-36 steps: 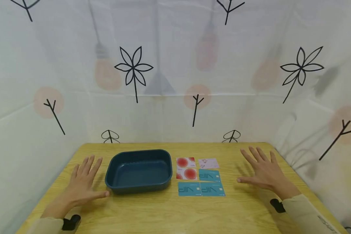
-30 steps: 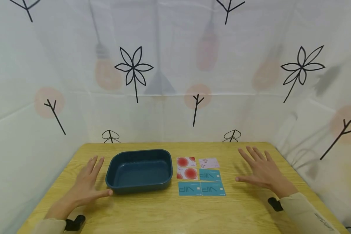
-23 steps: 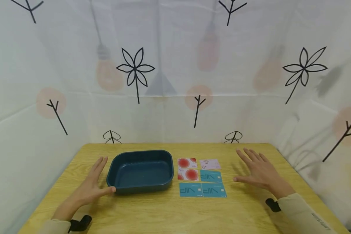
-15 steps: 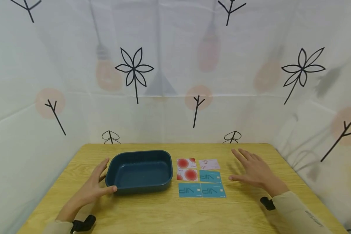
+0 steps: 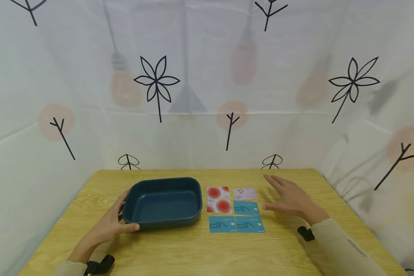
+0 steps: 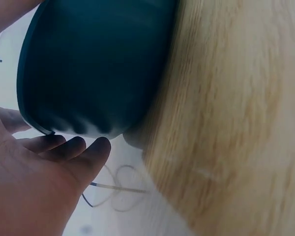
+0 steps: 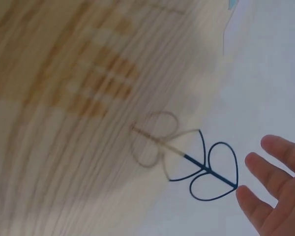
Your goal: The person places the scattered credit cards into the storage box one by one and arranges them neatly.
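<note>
A dark blue rectangular tub [image 5: 162, 207] stands on the wooden table in the head view. My left hand [image 5: 107, 226] is at its left end, thumb by the front corner and fingers along the side. In the left wrist view those fingers [image 6: 96, 152] are close to the tub's wall [image 6: 93, 64]; whether they touch is unclear. Right of the tub lie two red-and-white cards [image 5: 219, 199], a pale pink card [image 5: 245, 193] and several teal VIP cards [image 5: 246, 208]. My right hand [image 5: 293, 199] hovers just right of the cards, fingers extended, holding nothing.
The yellow wood table [image 5: 193, 253] runs up to a white printed cloth [image 5: 200, 134] that hangs behind and at both sides. A black strap device [image 5: 306, 234] is on the right wrist, and a similar one [image 5: 101, 265] is on the left.
My left hand has moved right, up to the tub's left end. My right hand has drifted left, closer to the cards. Tub and cards stay in place.
</note>
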{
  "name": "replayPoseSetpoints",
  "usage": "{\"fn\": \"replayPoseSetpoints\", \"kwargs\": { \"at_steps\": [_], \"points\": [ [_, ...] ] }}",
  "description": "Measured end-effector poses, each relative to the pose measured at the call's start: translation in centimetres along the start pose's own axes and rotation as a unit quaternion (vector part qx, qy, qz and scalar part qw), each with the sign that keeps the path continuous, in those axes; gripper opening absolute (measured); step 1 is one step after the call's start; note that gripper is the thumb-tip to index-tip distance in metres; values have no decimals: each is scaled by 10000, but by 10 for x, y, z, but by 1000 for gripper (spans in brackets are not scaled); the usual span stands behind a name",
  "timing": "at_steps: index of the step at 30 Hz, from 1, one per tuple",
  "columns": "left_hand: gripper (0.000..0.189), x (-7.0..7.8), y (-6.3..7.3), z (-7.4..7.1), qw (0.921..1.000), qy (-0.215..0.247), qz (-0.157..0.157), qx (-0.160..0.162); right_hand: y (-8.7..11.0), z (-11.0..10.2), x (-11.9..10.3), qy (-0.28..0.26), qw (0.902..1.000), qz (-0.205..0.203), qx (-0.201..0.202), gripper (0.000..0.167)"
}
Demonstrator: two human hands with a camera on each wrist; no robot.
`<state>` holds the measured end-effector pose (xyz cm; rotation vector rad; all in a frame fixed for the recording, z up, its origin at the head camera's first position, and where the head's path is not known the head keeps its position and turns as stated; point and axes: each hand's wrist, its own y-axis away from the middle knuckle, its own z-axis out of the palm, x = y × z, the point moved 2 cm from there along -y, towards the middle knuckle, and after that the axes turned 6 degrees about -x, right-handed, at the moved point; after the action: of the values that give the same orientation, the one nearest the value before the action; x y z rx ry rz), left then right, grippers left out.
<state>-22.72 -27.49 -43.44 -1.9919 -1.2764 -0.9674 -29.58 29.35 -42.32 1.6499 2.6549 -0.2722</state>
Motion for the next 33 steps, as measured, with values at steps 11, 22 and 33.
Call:
{"fn": "replayPoseSetpoints", "kwargs": {
  "at_steps": [11,22,33],
  "points": [
    [107,-1,1,-1,9988,152,-446,-100,-17,1,-7,-615,9974,20,-363,100],
    [103,-4,-1,2,9983,205,-530,-119,-37,14,-8,-1422,9865,99,-805,94],
    [102,-7,-2,3,9986,201,-469,-117,-51,21,-14,-1579,9825,-10,-992,86]
  ]
}}
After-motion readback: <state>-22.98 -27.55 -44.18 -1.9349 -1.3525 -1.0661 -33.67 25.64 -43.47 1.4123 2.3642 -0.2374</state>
